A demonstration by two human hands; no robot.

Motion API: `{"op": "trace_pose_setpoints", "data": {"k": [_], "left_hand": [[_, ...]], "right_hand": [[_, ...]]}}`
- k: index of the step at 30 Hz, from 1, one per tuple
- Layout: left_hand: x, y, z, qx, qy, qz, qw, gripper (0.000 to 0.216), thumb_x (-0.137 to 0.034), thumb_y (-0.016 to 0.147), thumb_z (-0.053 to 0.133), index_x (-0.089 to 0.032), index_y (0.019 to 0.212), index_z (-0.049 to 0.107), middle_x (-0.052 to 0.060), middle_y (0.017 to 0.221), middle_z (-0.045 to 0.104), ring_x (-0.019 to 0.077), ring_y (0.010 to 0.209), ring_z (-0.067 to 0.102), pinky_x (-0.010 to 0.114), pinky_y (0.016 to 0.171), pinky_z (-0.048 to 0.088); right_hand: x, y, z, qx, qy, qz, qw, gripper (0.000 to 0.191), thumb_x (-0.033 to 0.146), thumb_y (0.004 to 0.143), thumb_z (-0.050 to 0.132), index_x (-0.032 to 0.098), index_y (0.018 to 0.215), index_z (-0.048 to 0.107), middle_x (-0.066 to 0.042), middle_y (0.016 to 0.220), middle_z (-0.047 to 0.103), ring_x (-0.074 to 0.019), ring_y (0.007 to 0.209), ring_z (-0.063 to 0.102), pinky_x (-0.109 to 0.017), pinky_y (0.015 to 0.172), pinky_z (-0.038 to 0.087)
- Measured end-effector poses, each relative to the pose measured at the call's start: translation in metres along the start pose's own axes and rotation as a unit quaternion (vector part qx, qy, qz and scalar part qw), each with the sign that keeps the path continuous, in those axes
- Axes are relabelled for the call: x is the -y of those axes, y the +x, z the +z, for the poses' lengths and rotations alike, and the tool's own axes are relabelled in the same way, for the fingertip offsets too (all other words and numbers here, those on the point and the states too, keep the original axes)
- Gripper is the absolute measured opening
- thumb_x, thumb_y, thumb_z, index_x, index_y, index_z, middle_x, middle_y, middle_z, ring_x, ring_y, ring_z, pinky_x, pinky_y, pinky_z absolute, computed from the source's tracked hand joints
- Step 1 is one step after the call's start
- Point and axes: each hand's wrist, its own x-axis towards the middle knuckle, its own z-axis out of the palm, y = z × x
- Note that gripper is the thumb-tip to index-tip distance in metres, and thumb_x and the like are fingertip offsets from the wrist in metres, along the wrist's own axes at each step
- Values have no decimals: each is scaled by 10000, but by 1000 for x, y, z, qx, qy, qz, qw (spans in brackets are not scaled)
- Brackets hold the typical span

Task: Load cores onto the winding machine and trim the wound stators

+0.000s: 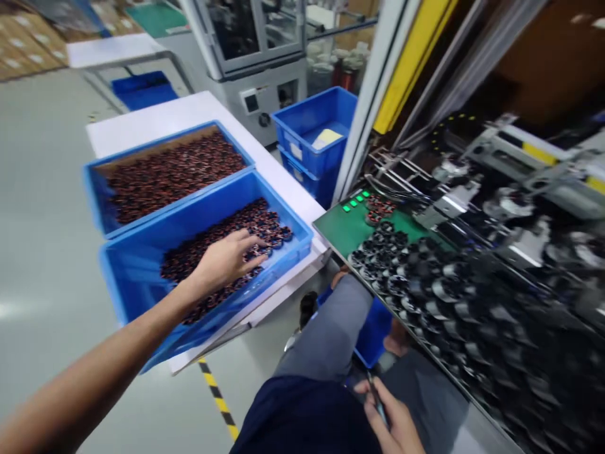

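My left hand reaches into the nearer blue bin, fingers apart over a heap of small dark wound parts with copper-red tones. Its fingertips are at the pile; whether they touch it I cannot tell, and nothing shows gripped in them. Low in the view, close to my lap, my right hand is closed around a slim tool with a dark end pointing up. The exact kind of tool does not show.
A second blue bin with more wound parts stands behind on the white table. To the right, black-and-grey round parts crowd a green-topped bench below machine fixtures. Stacked blue crates stand beyond a metal post.
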Motion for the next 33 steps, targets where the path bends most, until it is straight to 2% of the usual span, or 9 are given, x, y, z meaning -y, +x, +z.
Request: {"op": "trace_pose_setpoints", "data": {"k": [4, 9, 14, 18, 21, 24, 26, 29, 33], "left_hand": [[-103, 83, -6, -95, -64, 143, 983, 386, -534, 1151, 721, -312, 1444, 838, 112, 1351, 737, 327, 1273, 734, 471, 1140, 662], [-211, 191, 49, -64, 13, 191, 979, 609, -204, 1048, 830, -247, 1645, 716, 216, 1824, 506, 462, 1690, 481, 648, 1350, 566], [-222, 242, 95, 1, 41, 186, 982, 435, -233, 1078, 786, -199, 1511, 795, 219, 1927, 402, 505, 1830, 313, 730, 1474, 406], [-206, 251, 108, -93, -90, 133, 983, 133, -305, 1030, 829, -202, 1114, 834, 179, 1844, 523, 487, 1767, 390, 739, 1437, 439], [-207, 223, 108, -194, -281, 60, 938, 405, -595, 997, 895, -230, 958, 724, 177, 1419, 756, 435, 1497, 629, 684, 1329, 539], [-229, 146, 100, -143, -477, 91, 863, 552, -787, 1002, 866, -274, 1011, 662, 40, 1003, 747, 284, 1070, 771, 471, 1052, 660], [-253, 80, 91, -83, -541, 116, 829, 499, -739, 1032, 875, -278, 1051, 683, 27, 1022, 773, 231, 944, 768, 389, 905, 649], [-287, -3, 77, -25, -535, 184, 824, 366, -613, 1057, 910, -292, 1100, 738, 40, 1066, 808, 246, 1013, 794, 396, 896, 656], [-308, -53, 73, -42, -507, 263, 820, 303, -499, 1047, 946, -319, 1221, 775, 60, 1189, 830, 308, 1232, 826, 469, 992, 706]], "right_hand": [[16, -5, 2, 8, 11, 23, 1000, 507, 714, 1136, 681, 350, 1359, 955, -94, 1277, 905, -339, 1213, 892, -429, 1160, 709], [-1, -37, -17, -5, 1, 18, 1000, 583, 757, 1148, 674, 316, 1426, 936, -122, 1363, 889, -329, 1314, 863, -396, 1219, 675], [-41, -75, -45, -91, 22, 104, 990, 793, 893, 1095, 678, 199, 1379, 934, -172, 1288, 896, -298, 1194, 882, -342, 1196, 664], [-53, -85, -51, -96, 58, 135, 984, 795, 915, 1093, 646, 184, 1206, 937, -161, 1235, 892, -306, 1199, 871, -321, 1141, 675], [-40, -74, -50, -102, 97, 132, 981, 711, 828, 1152, 623, 179, 1189, 910, -118, 1061, 874, -240, 951, 855, -280, 924, 693], [-10, -52, -53, -110, 167, 91, 976, 619, 735, 1177, 655, 163, 1104, 879, -35, 736, 736, -167, 655, 707, -245, 673, 588], [12, -34, -59, -110, 215, 38, 970, 499, 619, 1192, 700, 163, 1083, 870, -10, 671, 711, -135, 568, 633, -237, 603, 518], [37, -8, -67, -135, 262, -37, 955, 202, 370, 1186, 771, 211, 1190, 896, 24, 688, 733, -109, 567, 648, -231, 603, 495], [65, 13, -70, -182, 321, -113, 923, 252, 266, 1109, 896, 311, 1357, 892, 43, 769, 741, -119, 641, 683, -270, 641, 540]]}}
